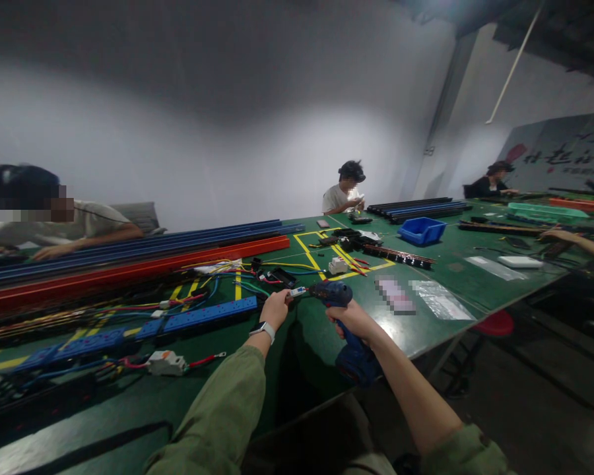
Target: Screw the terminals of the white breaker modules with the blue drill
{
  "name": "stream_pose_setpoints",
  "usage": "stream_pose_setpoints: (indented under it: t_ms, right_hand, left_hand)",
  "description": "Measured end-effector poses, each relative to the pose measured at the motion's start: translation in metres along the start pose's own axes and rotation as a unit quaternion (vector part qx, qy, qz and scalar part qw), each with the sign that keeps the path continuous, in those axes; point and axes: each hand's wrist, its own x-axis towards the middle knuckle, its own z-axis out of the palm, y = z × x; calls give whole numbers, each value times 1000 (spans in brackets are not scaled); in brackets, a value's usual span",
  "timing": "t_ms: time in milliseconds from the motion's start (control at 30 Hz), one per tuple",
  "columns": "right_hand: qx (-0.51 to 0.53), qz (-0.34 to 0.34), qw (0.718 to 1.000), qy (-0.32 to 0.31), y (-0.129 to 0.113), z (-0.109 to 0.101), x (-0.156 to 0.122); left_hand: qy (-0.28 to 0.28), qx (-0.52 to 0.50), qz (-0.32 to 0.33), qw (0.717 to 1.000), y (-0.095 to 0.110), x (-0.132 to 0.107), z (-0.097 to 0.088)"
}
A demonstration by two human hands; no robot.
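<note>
My right hand [354, 321] is wrapped round the grip of a dark blue cordless drill [332, 291], whose nose points left. My left hand [276, 309], with a watch on its wrist, pinches a small white and blue part [297, 291]. The drill's tip comes up to this part; whether the two touch is too small to tell. Just beyond my left hand lie a black housing [281, 276] and several coloured wires. A long blue socket strip [210, 315] lies left of that hand.
Left on the green table [416, 333] are a white breaker [167, 362] and orange rails [257, 248]. Another white breaker [338, 265], a blue bin [422, 231] and a plastic bag [440, 300] lie beyond the drill. Co-workers sit around the table, and a person's hand [559, 235] reaches in at right.
</note>
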Motion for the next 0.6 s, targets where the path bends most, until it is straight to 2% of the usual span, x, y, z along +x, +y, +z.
stream_pose_setpoints:
  t_ms: [600]
  right_hand:
    - [5, 9, 1000, 1, 1, -1, 1]
  left_hand:
    - [-2, 1, 4, 1000, 1, -1, -2]
